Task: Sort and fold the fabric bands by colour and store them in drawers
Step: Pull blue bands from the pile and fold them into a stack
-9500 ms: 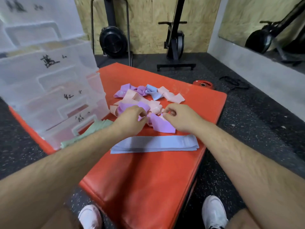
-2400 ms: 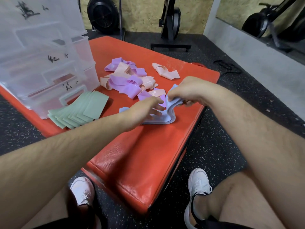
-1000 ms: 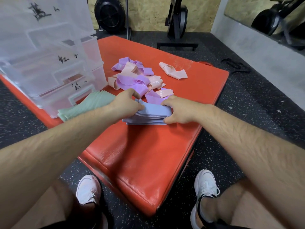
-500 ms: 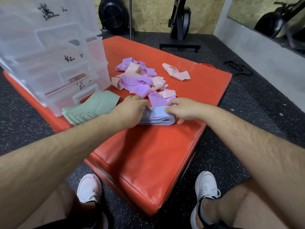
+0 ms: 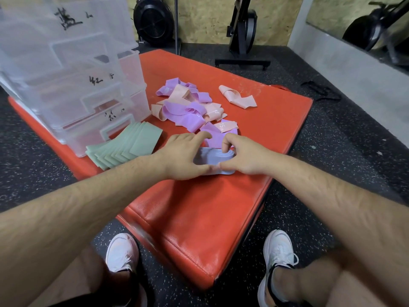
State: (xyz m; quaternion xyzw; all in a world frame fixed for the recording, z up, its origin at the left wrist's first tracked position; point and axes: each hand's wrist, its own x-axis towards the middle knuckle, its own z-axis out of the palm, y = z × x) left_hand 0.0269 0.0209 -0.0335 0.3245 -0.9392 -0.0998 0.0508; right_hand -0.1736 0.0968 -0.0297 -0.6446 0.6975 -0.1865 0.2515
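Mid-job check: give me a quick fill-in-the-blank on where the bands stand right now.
1. The left hand and right hand together grip a folded stack of ____ bands.
2. The fanned pile beside the clear drawers is ____.
3. The unsorted heap mixes pink bands with ____ ones.
Missing: blue, green, purple.

Both hands are down on the folded pale-blue fabric bundle (image 5: 215,155), which sits on the red padded vinyl surface (image 5: 199,207). The left hand (image 5: 183,156) covers the bundle's left end, while the right hand (image 5: 241,156) curls its fingers (image 5: 224,144) over the right end; the thumbs almost meet at the near edge. Just behind lies a tangled pile of lilac and peach bands (image 5: 188,111). To the left, a fanned stack of folded green bands (image 5: 130,145) lies against the clear plastic drawer unit (image 5: 77,85). One lone peach band (image 5: 238,97) lies apart, further back.
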